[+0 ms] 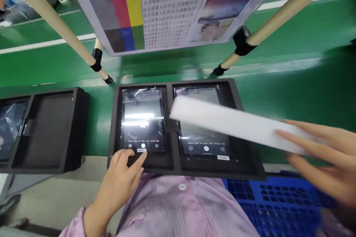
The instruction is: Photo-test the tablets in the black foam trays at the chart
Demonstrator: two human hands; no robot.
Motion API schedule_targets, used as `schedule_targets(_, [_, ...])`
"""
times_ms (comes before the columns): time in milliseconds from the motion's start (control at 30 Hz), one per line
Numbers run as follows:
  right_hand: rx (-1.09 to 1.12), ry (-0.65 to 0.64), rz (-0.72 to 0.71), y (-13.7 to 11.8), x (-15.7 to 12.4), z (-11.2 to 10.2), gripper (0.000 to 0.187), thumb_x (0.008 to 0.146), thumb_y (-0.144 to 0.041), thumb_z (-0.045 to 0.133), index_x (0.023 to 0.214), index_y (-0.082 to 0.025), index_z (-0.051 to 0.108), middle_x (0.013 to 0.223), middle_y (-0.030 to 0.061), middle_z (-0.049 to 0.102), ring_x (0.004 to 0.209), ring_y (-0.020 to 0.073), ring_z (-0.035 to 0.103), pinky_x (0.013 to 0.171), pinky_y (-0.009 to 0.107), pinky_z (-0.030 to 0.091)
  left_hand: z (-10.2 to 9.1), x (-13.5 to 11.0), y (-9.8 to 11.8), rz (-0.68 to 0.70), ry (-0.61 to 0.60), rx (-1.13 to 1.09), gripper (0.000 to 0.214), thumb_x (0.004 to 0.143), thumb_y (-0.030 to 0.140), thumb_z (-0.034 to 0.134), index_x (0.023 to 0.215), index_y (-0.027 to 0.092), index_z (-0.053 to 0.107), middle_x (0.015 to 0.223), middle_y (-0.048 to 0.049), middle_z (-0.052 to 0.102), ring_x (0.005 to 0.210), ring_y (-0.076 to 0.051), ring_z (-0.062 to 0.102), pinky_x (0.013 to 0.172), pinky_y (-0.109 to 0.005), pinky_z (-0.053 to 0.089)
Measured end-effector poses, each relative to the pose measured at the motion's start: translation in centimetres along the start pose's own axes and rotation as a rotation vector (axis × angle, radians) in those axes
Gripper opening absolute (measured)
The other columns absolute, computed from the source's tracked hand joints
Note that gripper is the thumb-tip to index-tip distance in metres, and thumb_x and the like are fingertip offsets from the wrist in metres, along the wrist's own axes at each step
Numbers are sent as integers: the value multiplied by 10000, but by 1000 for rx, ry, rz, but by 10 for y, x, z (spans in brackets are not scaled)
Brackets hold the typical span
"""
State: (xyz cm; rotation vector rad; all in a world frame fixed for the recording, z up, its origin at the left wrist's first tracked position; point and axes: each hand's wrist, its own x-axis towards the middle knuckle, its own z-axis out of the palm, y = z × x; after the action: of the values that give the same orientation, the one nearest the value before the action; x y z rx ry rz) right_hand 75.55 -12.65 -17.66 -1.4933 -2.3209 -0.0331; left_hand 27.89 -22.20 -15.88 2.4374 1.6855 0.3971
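Two tablets lit with a camera screen lie side by side in a black foam tray point(172, 163). My left hand point(122, 172) is at the bottom edge of the left tablet point(142, 118), its index finger stretched toward a small white label there. That hand holds nothing, and its fingers are apart. My right hand point(325, 155), blurred by motion, grips one end of a long white flat piece point(236, 120), perhaps card or board. The piece slants over the right tablet point(205, 146) and hides part of its screen.
Another black tray point(75, 129) stands at the left, with a film-covered tablet point(11, 126) in its far-left compartment. Behind the tray, a printed chart board point(169, 14) hangs between beige poles point(55, 22) with black joints. Blue plastic crates point(278, 200) sit low on the right.
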Motion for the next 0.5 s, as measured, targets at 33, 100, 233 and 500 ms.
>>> schedule_targets(33, [57, -31, -96, -12, 16, 2, 469, 915, -302, 523, 1360, -450, 543, 1363, 71, 608, 1108, 295, 635, 1008, 513, 417, 2, 3, 0, 0, -4, 62, 403, 943, 174, 554, 1331, 250, 632, 1117, -138, 552, 1051, -288, 521, 840, -449, 554])
schedule_targets(100, [88, -64, -173, -26, 44, 13, 359, 918, -287, 509, 1230, -391, 653, 1307, 72, 657, 1085, 284, 656, 1022, 517, 396, 4, 8, 0, -18, -12, 139, 414, 932, 201, 580, 1332, 289, 645, 1152, -151, 512, 1071, -324, 472, 836, -513, 544])
schedule_targets(233, [46, -70, -148, -23, 65, 38, 287, 929, -286, 486, 1070, -305, 735, 1230, 96, 702, 1041, 279, 681, 981, 508, 412, 7, 6, -4, -71, -18, 173, 386, 930, 253, 600, 1307, 289, 677, 1135, -154, 477, 1065, -332, 426, 855, -533, 506])
schedule_targets(500, [90, -10, -102, -24, 60, 47, 238, 913, -241, 522, 1041, -263, 721, 1188, 131, 704, 1046, 310, 676, 908, 502, 461, 14, 4, -6, -98, 70, 154, 346, 939, 321, 589, 1261, 316, 714, 1063, -129, 492, 1017, -298, 426, 911, -479, 414])
